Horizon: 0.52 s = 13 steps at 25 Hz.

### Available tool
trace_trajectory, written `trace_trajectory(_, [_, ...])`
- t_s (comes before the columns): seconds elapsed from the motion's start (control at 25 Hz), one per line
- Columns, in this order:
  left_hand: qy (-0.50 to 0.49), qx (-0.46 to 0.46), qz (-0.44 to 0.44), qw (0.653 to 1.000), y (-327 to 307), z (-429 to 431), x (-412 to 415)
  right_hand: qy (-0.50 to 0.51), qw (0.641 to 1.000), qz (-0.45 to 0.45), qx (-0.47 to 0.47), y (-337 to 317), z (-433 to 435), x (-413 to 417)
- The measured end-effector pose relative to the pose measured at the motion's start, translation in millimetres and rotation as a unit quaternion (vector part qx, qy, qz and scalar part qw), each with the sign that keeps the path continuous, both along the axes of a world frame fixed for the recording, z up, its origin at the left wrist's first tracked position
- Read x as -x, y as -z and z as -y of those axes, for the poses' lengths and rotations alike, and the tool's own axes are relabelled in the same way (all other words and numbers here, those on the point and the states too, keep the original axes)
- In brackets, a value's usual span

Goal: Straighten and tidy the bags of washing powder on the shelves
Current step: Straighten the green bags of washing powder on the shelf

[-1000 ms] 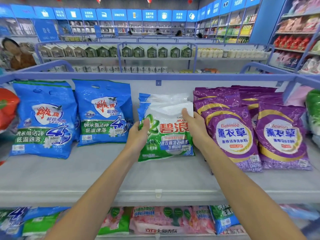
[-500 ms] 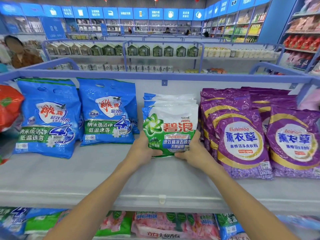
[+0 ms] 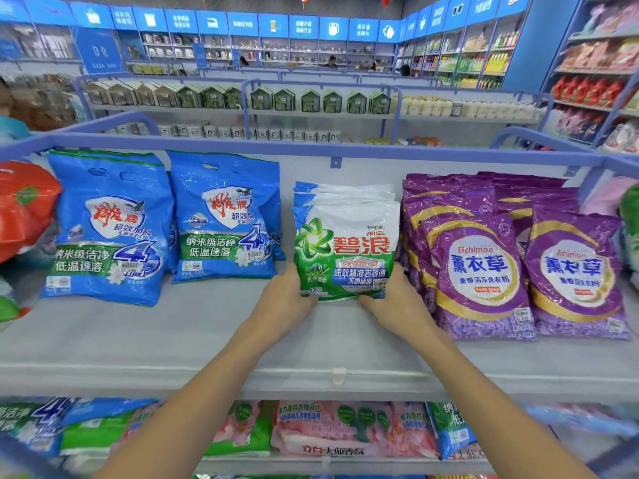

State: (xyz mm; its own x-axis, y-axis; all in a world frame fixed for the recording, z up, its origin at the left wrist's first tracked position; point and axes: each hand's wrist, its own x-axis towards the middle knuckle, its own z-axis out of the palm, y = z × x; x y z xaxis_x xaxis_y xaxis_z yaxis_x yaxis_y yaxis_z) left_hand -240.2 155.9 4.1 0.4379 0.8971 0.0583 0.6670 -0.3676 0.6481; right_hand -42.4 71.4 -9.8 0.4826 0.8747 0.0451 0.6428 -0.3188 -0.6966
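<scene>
Starting at the far left, a red bag [image 3: 24, 209] is poking into view at the edge of the grey shelf [image 3: 173, 340]. Just beside it two bags of washing powder are leaning back toward the rear wall, the left blue bag [image 3: 107, 226] sitting nearer the front lip than the right blue bag [image 3: 224, 219]. The left hand [image 3: 287, 299] is gripping the lower left corner of the green-and-white bag [image 3: 345, 243], which is standing upright in the middle of the shelf, at the front of a short row of matching bags lined up behind it. The right hand [image 3: 397, 302] is gripping the same bag's lower right corner, so both hands are holding it by its bottom edge, with most of the fingers hidden beneath it. Further right, close beside that row, the purple bags [image 3: 477, 271] are leaning in overlapping rows, two of them facing forward at the front. Below the shelf, pink bags [image 3: 345, 430] are lying flat between the person's forearms.
</scene>
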Motion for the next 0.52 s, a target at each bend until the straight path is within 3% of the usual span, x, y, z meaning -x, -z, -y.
trace_trajectory(0.32, [0.081, -0.068, -0.175, 0.979, -2, 25, 53, 0.013, 0.988, 0.143, 0.059, -11, 48, 46])
trace_trajectory(0.52, [0.056, -0.097, -0.192, 0.975, -11, 59, 83, -0.002, 0.986, 0.164, 0.033, -15, 94, 67])
